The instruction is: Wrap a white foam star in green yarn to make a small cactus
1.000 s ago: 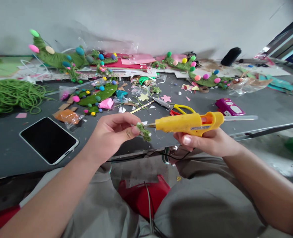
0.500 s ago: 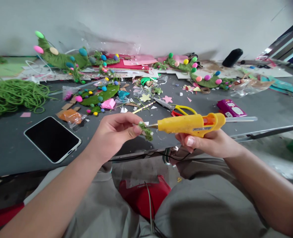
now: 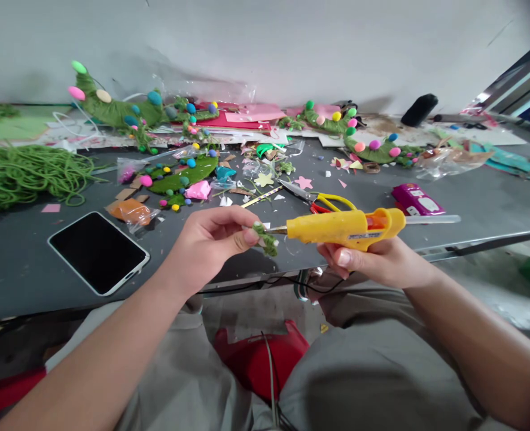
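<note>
Between the thumb and fingers of my left hand [image 3: 215, 242] is a small green yarn-wrapped piece [image 3: 267, 240] with whitish ends. My right hand [image 3: 377, 257] grips a yellow hot glue gun [image 3: 328, 227] by its handle, which my fingers mostly hide. The gun lies level, its metal nozzle touching or almost touching the green piece. A clear glue stick [image 3: 433, 219] pokes out of its back end. Just behind the gun, scissors [image 3: 312, 194] with yellow and red handles lie on the grey table [image 3: 265, 269].
A phone [image 3: 99, 252] lies at left, near a heap of green yarn [image 3: 27, 176] and an orange packet [image 3: 131, 212]. Green yarn shapes with coloured balls [image 3: 116, 108] line the back by the wall. Paper scraps litter the middle. A purple packet [image 3: 417, 199] sits at right.
The view has shifted slightly. Both hands keep nearly the same pose, with the nozzle still at the green yarn piece.
</note>
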Motion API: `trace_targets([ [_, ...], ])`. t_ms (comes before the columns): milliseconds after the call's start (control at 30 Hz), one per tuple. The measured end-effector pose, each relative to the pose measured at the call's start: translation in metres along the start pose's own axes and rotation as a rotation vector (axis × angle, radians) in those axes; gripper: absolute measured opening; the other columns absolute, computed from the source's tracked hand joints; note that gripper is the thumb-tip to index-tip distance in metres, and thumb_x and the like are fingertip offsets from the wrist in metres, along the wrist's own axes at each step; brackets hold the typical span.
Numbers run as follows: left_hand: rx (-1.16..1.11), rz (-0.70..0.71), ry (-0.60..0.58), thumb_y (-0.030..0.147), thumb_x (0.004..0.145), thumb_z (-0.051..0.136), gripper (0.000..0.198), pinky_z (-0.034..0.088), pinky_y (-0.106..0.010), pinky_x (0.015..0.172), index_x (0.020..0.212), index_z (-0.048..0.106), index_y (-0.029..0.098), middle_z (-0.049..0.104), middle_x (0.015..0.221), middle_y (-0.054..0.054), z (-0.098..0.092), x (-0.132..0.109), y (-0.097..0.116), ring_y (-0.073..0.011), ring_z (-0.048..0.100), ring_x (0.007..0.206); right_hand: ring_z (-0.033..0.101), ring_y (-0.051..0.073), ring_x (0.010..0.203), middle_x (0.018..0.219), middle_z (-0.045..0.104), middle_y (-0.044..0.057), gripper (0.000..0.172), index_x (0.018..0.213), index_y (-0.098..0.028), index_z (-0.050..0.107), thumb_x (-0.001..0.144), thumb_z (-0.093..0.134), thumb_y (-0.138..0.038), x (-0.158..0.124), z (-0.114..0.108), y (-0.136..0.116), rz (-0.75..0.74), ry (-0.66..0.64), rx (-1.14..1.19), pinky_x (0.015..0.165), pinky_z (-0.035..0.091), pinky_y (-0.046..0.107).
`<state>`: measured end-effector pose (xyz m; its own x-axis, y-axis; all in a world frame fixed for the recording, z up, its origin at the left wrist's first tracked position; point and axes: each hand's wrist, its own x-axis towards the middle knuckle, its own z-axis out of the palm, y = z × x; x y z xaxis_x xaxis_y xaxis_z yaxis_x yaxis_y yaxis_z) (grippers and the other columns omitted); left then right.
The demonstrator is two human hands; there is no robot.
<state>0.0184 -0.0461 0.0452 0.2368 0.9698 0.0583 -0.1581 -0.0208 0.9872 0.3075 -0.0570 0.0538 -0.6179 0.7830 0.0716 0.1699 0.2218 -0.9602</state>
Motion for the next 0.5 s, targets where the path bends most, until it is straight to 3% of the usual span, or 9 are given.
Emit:
trace_targets([
  [400,0.036,-0.019,-0.01,0.032,0.068,0.092,0.018,0.059,-0.026,0.069,0.075,0.079,0.023,0.071,0.077,-0.003,0.0015,-0.0005,0.0011,-0.0142,0.064,0.071,0.054,0.01,0.059,0.069,0.056,-0.002,0.023,0.087,-0.02,0.062,0.097,0.065,-0.041,0.001,0.0017,0.0007,-0.015,0.03,0.029,0.055,0.048,0.024],
  [500,0.099,-0.022,-0.025,0.029,0.07,0.089,0.014,0.059,-0.028,0.07,0.075,0.078,0.021,0.071,0.077,-0.003,0.0028,-0.0009,0.0024,-0.0154,0.065,0.072,0.053,0.01,0.057,0.071,0.056,-0.001,0.025,0.09,-0.021,0.062,0.096,0.064,-0.045,0.0041,0.0033,-0.0041,-0.029,0.092,0.051,0.053,0.048,0.025],
])
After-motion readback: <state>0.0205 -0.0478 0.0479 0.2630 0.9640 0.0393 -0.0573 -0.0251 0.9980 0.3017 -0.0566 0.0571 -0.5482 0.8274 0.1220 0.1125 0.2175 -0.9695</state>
